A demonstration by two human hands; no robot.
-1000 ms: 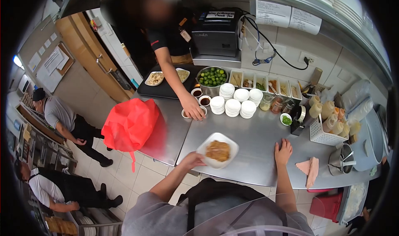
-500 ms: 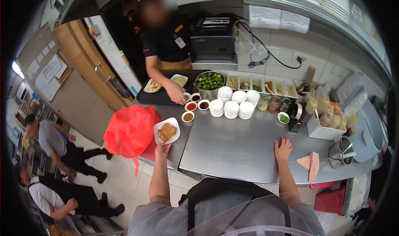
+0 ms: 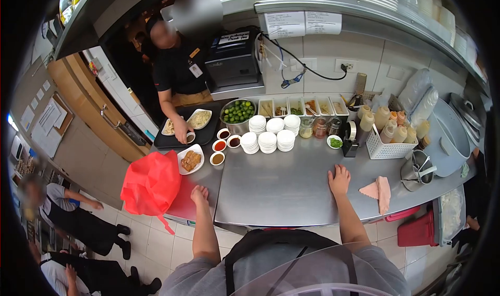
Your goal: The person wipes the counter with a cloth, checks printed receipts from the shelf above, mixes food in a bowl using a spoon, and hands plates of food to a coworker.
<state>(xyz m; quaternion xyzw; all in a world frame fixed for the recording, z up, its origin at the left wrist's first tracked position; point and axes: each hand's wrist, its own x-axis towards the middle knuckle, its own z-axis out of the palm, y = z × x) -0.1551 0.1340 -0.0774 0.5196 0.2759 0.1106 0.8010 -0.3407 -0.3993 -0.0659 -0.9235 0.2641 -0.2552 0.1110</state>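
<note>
My left hand (image 3: 200, 194) is over the steel counter (image 3: 271, 192), its fingers curled, between a red bag (image 3: 152, 184) and the counter's front edge. Just beyond it, a white dish of browned food (image 3: 191, 159) rests beside the bag, apart from my hand. My right hand (image 3: 339, 180) lies flat on the counter with its fingers spread, left of a pink cloth (image 3: 379, 192). Across the counter, a person's hand (image 3: 182, 130) holds a small sauce cup (image 3: 190, 137) at the black tray (image 3: 208, 132). More sauce cups (image 3: 217, 158) stand near the dish.
Stacked white cups (image 3: 267, 142), a pot of green citrus (image 3: 238, 112), spice jars (image 3: 319, 128) and a bottle basket (image 3: 388, 144) line the back. A metal container (image 3: 416, 172) stands at right. Two people (image 3: 78, 218) are at the far left.
The dish has moved left and away from me onto the counter, and my left hand has let go of it. The other person's hand has shifted over the black tray with a cup.
</note>
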